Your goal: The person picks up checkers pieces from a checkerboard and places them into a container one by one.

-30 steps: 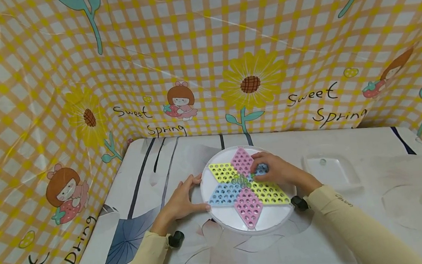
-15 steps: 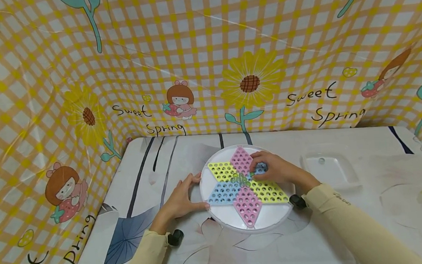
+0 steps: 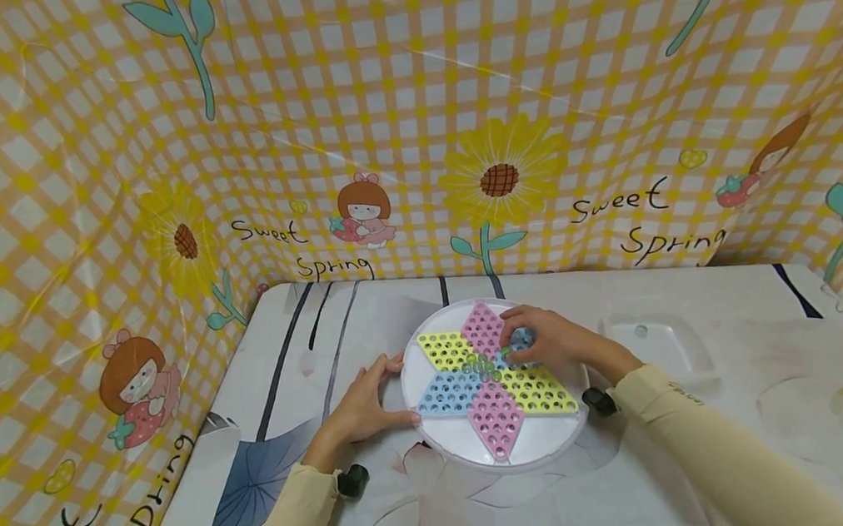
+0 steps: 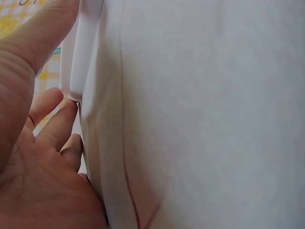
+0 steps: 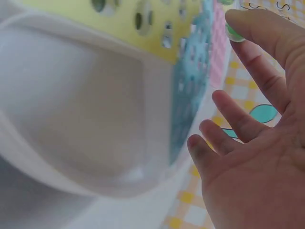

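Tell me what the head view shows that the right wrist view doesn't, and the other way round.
Only the head view shows the left hand touching the rim of the round board, and the pale dish to the right of it.

Only the right wrist view shows the palm of the right hand.

Both show that hand, the board's yellow section, blue section and pink section, and the checkered cloth. The pinched green marble is clear in the wrist view, tiny in the head view.
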Motion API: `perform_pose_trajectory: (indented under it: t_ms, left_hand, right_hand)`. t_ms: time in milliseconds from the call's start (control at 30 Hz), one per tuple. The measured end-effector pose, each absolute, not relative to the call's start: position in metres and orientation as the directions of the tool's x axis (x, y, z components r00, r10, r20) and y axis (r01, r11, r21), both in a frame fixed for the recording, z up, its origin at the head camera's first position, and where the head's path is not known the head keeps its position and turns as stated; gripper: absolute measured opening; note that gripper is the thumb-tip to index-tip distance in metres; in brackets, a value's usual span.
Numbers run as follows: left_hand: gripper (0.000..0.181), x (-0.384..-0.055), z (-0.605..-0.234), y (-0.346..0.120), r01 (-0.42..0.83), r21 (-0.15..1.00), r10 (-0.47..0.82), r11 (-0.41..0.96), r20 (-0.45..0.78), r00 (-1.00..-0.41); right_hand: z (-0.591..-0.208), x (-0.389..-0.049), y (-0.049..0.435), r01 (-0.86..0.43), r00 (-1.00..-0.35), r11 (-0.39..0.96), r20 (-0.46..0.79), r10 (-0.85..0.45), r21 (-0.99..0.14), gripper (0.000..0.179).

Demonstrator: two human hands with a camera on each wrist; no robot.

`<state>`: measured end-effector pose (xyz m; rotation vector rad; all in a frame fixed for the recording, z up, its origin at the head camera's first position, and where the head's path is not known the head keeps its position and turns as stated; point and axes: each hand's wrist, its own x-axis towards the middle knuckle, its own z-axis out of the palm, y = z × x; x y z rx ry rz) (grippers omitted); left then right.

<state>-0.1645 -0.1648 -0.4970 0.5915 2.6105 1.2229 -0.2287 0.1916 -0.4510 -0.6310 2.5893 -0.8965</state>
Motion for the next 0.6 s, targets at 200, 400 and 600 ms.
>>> perform_pose_trajectory:
  t_ms: [200, 400, 600]
  left_hand:
    - [0.072, -0.163, -0.498, -0.165, 0.269, 0.765, 0.427, 0.585, -0.009, -0.904]
    - [0.072, -0.162, -0.499, -0.164, 0.267, 0.769, 0.429, 0.581, -0.011, -0.903]
    - [0.071, -0.162, -0.497, -0.163, 0.268, 0.769, 0.431, 0.58, -0.01, -0.902]
  right_hand:
    - [-0.434, -0.226, 0.198, -0.381, -0.839, 0.661, -0.058, -0.541, -0.646, 0.011]
    - [-0.42, -0.225, 0.203, -0.436, -0.833, 0.631, 0.023, -0.552, -0.641, 0.014]
    - [-0.406, -0.222, 0.208, -0.461, -0.839, 0.63, 0.077, -0.538, -0.625, 0.013]
